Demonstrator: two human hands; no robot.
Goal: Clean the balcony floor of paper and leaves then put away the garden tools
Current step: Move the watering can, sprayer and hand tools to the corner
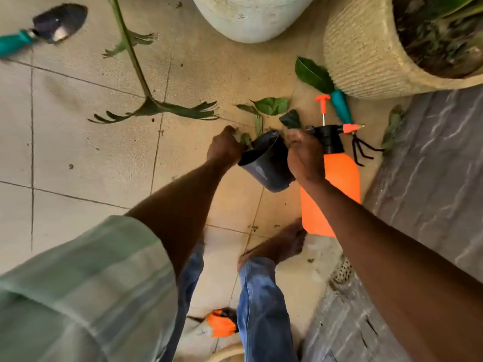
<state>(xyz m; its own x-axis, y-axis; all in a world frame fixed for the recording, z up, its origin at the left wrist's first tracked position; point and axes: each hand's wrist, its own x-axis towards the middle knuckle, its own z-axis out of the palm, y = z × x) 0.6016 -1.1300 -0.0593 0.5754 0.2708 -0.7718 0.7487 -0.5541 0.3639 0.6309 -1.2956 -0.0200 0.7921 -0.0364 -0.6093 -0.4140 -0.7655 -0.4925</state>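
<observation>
Two hands are meeting at a small black pot [264,163] in the middle of the frame, and I am watching them from the head camera. The left hand [224,147] is curling its fingers round a clump of green leaves [244,139] at the pot's left rim, and the right hand [304,158] is gripping the pot's right side, holding it tilted with its mouth toward the upper left. More loose leaves [271,105] are lying on the tan floor tiles [91,158] just above the pot, and one large dark leaf [312,74] is lying further up and right, against a ribbed cream planter [366,56] in the upper right corner. An orange spray bottle [337,178] with a black cap is lying just right of the pot, partly behind the right forearm. Beside its nozzle I am seeing a hand rake [345,113] with a teal handle and black claws lying on the floor. A trowel [52,24] with a teal handle is lying at the upper left, blurred. A long green frond [151,105] is hanging across the upper left centre. A smooth pale pot [251,17] is standing at the top centre. At the bottom centre, behind the jeans, an orange and black tool [222,325] is showing, too hidden for me to tell what it is. A grey stone step [431,165] is running down the right side.
</observation>
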